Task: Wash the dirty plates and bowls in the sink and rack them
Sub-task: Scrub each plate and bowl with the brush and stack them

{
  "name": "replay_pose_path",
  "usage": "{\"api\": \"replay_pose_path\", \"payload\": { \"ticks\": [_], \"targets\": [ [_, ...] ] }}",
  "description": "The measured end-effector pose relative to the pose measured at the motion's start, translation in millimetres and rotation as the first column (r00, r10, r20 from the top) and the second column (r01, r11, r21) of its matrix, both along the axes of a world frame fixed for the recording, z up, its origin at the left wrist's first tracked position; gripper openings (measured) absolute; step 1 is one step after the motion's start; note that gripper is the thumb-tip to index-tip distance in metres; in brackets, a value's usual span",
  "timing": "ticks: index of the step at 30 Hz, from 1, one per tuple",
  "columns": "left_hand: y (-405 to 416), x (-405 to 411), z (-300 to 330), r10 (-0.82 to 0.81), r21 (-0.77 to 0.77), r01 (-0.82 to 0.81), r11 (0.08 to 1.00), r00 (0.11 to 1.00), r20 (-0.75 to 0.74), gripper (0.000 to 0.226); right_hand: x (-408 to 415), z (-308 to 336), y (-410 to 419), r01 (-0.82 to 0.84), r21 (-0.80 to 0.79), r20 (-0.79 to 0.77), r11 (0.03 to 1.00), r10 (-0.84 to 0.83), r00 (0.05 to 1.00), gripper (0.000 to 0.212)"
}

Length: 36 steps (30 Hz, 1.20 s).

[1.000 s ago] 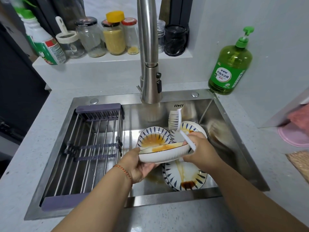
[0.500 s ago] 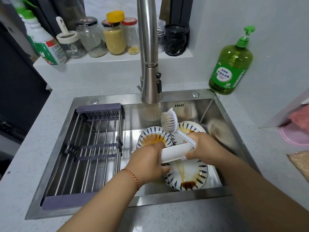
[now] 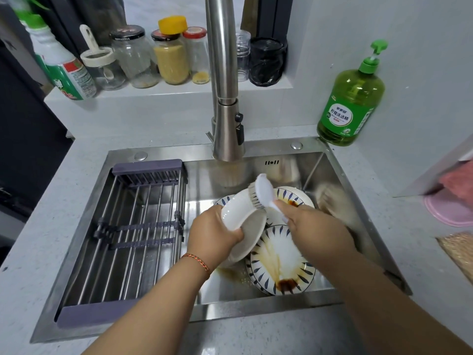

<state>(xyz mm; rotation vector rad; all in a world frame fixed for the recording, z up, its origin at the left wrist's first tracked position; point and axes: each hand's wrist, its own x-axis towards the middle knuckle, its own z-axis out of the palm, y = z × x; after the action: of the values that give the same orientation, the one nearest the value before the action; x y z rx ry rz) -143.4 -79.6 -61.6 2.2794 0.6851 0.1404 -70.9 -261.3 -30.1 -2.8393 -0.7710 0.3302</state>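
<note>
Now the left hand (image 3: 215,231) has tipped the gripped bowl (image 3: 243,219) over, the right hand (image 3: 314,226) holding the brush (image 3: 258,193) against its outside, so scrubbing continues.

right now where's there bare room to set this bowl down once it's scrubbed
The rack in the sink's left half shows only bare bars. The right half is crowded: a stained plate near the front, more dishes behind it, and both hands above. Bare counter lies right of the sink, below the soap bottle.

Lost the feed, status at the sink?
Left hand grips tilted white bowl. Right hand holds white dish brush on it. Sauce-stained blue-patterned plate waiting below. Nothing blocking.
</note>
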Motion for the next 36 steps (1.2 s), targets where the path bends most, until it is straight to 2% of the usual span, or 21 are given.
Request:
{"api": "replay_pose_path", "payload": {
  "ticks": [5, 8, 10, 14, 16, 18, 20, 25, 26, 29, 31, 33, 36],
  "targets": [
    [1.4, 4.8, -4.0, 0.000, -0.006, 0.000, 1.000, 1.000, 0.019, 0.031, -30.9, 15.9, 13.7, -0.096, -0.076, 0.086, 0.992, 0.103, 0.991, 0.064],
    [1.8, 4.0, -4.6, -0.035, 0.032, 0.035, 0.999, 0.999, 0.006, 0.030, -1.2, 12.3, 4.4, 0.017, -0.120, -0.050, 0.993, -0.024, 0.998, 0.071],
    [0.1, 4.5, -4.6, -0.056, 0.013, 0.056, 0.998, 0.998, 0.018, 0.027, 5.2, 20.1, 4.1, 0.042, -0.171, -0.084, 0.984, -0.057, 0.995, 0.070],
    [0.3, 6.5, -6.0, -0.039, -0.036, 0.040, 0.999, 0.998, 0.043, 0.029, -25.3, 39.4, 20.8, -0.106, -0.232, -0.018, 0.967, 0.105, 0.994, 0.075],
    [1.6, 6.0, -5.8, -0.036, -0.036, 0.037, 0.999, 0.998, 0.042, 0.030, -21.6, 37.1, 19.9, -0.119, -0.251, -0.007, 0.961, 0.121, 0.993, 0.073],
    [2.5, 4.3, -4.5, -0.046, -0.029, 0.047, 0.998, 0.998, 0.035, 0.027, -1.1, 30.3, 10.8, -0.024, -0.232, -0.082, 0.973, 0.005, 0.997, 0.069],
    [2.4, 2.7, -3.1, -0.058, -0.045, 0.059, 0.997, 0.998, 0.038, 0.024, 1.8, 35.2, 7.3, 0.012, -0.230, -0.094, 0.973, -0.034, 0.995, 0.066],
    [3.5, 3.2, -2.0, -0.059, -0.151, 0.073, 0.986, 0.994, 0.092, 0.027, -34.7, 51.5, 24.6, -0.211, -0.262, -0.007, 0.942, 0.216, 0.976, 0.067],
    [4.2, 2.6, -2.2, -0.052, -0.162, 0.067, 0.984, 0.994, 0.095, 0.025, -29.0, 47.0, 20.8, -0.192, -0.261, -0.009, 0.946, 0.196, 0.981, 0.066],
    [5.9, -1.3, -0.2, -0.039, -0.179, 0.058, 0.982, 0.993, 0.111, 0.028, 1.5, 33.8, 3.5, -0.004, -0.246, -0.058, 0.969, -0.010, 0.998, 0.061],
    [6.3, -2.4, 1.6, -0.055, -0.173, 0.074, 0.982, 0.992, 0.112, 0.033, 2.2, 32.1, -0.5, 0.041, -0.261, -0.049, 0.964, -0.056, 0.997, 0.058],
    [8.2, -1.7, 2.1, -0.075, -0.159, 0.090, 0.983, 0.992, 0.100, 0.025, -4.1, 31.5, 5.0, -0.009, -0.247, -0.044, 0.969, -0.002, 0.999, 0.067],
    [10.2, -2.5, 1.6, -0.094, -0.160, 0.106, 0.981, 0.992, 0.083, 0.024, -21.5, 39.2, 14.2, -0.089, -0.184, -0.021, 0.979, 0.086, 0.996, 0.070]
  ]
}}
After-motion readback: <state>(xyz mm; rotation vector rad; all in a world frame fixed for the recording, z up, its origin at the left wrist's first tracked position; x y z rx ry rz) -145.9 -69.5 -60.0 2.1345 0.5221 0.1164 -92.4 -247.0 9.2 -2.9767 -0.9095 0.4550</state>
